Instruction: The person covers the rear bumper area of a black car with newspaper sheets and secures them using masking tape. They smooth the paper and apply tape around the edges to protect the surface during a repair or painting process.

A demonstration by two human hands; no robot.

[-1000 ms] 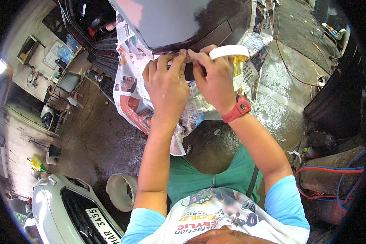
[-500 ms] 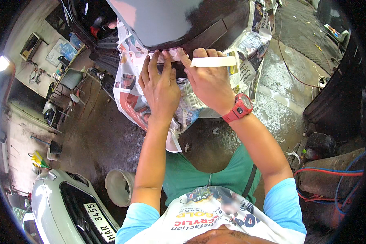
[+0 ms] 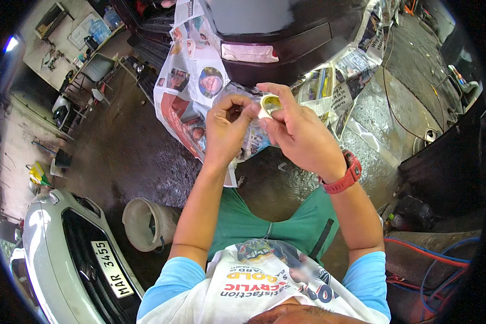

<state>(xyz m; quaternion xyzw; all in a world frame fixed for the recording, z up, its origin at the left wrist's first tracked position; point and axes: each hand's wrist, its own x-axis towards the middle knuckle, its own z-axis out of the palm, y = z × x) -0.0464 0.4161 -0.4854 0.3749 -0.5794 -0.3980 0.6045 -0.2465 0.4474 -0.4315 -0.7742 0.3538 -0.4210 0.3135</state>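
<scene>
A roll of masking tape sits in my right hand, its fingers curled round the ring, with a red watch on that wrist. My left hand is pinched closed right beside the roll, thumb and forefinger at the tape's edge; the loose end itself is too small to make out. Beyond both hands is the dark car bumper, where a pale taped-over patch covers a small rectangular area. Newspaper sheets hang round and below the bumper, close under my hands.
A white car stands at the lower left, with a pale bucket next to it. Red and blue hoses lie at the lower right. A chair and a cluttered bench stand at the upper left. The floor looks wet.
Both hands have come off the bumper and drawn back toward me, uncovering the taped patch. The tape roll has turned, and my left hand has closed into a pinch beside it.
</scene>
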